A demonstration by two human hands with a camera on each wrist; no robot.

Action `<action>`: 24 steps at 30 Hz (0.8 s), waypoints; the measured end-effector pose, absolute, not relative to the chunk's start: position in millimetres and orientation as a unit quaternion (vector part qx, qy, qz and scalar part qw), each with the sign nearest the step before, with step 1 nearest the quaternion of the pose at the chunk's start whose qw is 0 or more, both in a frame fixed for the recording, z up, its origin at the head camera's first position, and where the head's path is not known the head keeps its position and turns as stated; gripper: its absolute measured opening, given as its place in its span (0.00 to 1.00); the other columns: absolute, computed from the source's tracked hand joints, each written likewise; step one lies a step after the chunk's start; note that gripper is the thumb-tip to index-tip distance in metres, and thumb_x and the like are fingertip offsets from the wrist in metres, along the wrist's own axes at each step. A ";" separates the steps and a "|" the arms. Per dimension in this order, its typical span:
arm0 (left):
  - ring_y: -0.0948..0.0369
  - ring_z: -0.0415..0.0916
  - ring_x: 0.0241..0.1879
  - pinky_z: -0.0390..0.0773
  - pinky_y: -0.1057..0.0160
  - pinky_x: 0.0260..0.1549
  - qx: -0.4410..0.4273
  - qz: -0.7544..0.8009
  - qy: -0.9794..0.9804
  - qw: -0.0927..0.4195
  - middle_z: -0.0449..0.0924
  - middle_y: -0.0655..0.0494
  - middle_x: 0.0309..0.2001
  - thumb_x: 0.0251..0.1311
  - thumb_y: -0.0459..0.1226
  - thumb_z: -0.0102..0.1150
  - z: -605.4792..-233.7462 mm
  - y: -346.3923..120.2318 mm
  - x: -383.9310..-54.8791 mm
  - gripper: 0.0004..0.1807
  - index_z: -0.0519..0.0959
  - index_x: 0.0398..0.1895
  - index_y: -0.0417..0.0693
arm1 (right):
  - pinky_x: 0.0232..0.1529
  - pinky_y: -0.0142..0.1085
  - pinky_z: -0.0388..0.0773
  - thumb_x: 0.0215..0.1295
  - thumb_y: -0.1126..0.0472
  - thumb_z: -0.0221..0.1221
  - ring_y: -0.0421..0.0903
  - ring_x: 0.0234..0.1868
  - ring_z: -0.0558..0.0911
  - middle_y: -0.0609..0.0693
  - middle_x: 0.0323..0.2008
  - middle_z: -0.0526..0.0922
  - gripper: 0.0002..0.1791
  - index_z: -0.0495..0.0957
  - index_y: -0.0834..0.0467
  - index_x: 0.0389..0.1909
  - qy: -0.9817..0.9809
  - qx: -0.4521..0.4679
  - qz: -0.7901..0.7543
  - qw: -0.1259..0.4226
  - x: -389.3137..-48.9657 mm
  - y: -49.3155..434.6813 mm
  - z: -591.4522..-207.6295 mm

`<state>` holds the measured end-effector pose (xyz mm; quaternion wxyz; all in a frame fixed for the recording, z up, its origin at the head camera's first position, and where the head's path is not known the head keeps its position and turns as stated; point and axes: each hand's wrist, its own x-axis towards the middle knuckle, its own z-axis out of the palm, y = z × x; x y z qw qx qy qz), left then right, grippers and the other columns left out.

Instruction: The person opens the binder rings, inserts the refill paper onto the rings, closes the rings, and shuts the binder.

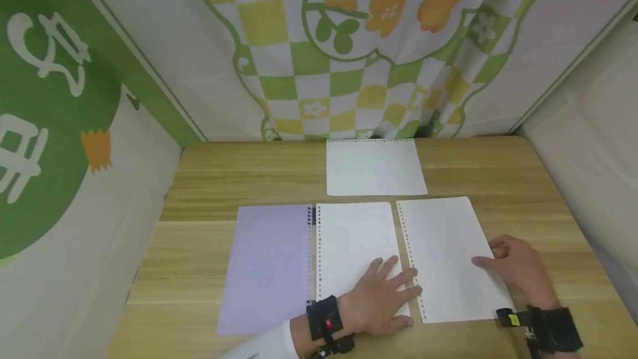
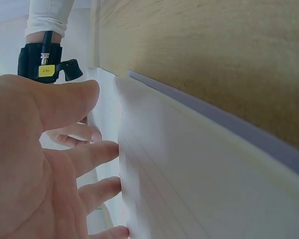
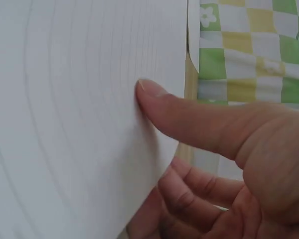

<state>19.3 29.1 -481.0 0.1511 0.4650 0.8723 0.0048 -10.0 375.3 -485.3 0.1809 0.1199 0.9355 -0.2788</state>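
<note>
My right hand (image 1: 520, 267) pinches the right edge of a lined loose-leaf sheet (image 1: 448, 248), thumb on top and fingers beneath. In the right wrist view, the sheet (image 3: 79, 114) bends a little at the thumb (image 3: 154, 94). My left hand (image 1: 376, 298) lies spread over the lower right of a lined loose-leaf stack (image 1: 354, 237) with holes down its left side. Its fingertips (image 2: 112, 184) reach the stack's right edge in the left wrist view. Left of the stack lies a purple notebook cover (image 1: 269, 265), with black binder rings (image 1: 309, 215) at its right edge.
Another punched white sheet (image 1: 374, 168) lies sideways at the back of the wooden table (image 1: 249, 170). Behind it hangs a checked curtain (image 1: 344, 82). Pale and green cloth walls enclose the sides.
</note>
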 end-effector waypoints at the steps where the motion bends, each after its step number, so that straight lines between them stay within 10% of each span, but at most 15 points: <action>1: 0.50 0.51 0.84 0.61 0.48 0.79 0.465 0.005 0.872 0.152 0.54 0.65 0.85 0.77 0.66 0.44 -480.7 29.0 19.0 0.34 0.64 0.82 0.74 | 0.37 0.45 0.82 0.61 0.42 0.76 0.64 0.45 0.86 0.73 0.48 0.86 0.43 0.75 0.75 0.59 0.934 0.117 -0.283 0.182 -11.4 379.0 -485.8; 9: 0.50 0.51 0.84 0.61 0.48 0.79 0.458 0.027 0.874 0.162 0.51 0.62 0.86 0.77 0.66 0.44 -481.8 29.8 16.6 0.36 0.61 0.84 0.71 | 0.47 0.56 0.83 0.65 0.40 0.73 0.71 0.53 0.84 0.69 0.49 0.89 0.43 0.77 0.75 0.60 0.928 0.114 -0.286 0.211 -17.0 394.8 -482.9; 24: 0.50 0.55 0.82 0.64 0.49 0.76 0.463 0.045 0.875 0.137 0.58 0.59 0.84 0.78 0.63 0.47 -482.2 28.0 12.8 0.33 0.68 0.81 0.65 | 0.58 0.72 0.74 0.86 0.49 0.45 0.82 0.65 0.69 0.87 0.69 0.62 0.35 0.61 0.80 0.71 0.926 0.139 -0.320 0.145 -5.4 397.7 -468.8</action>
